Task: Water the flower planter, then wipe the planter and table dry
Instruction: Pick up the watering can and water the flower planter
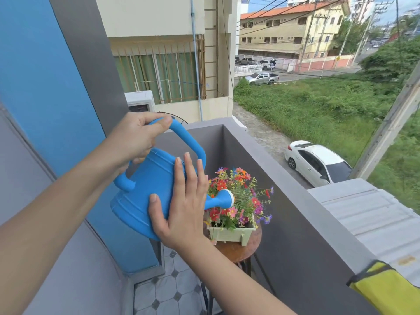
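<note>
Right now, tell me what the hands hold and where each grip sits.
Blue watering can: left hand grips the top handle; right hand lies flat against its side.

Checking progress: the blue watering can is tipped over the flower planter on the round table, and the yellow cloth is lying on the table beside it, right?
Not quite. The head view shows the yellow cloth draped on the balcony wall ledge, not on the round table. The blue watering can is tipped over the flower planter.

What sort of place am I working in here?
Likely an upper-floor balcony: a grey parapet wall encloses a tiled floor, with a white car on the street below and a small table holding the flower planter.
</note>
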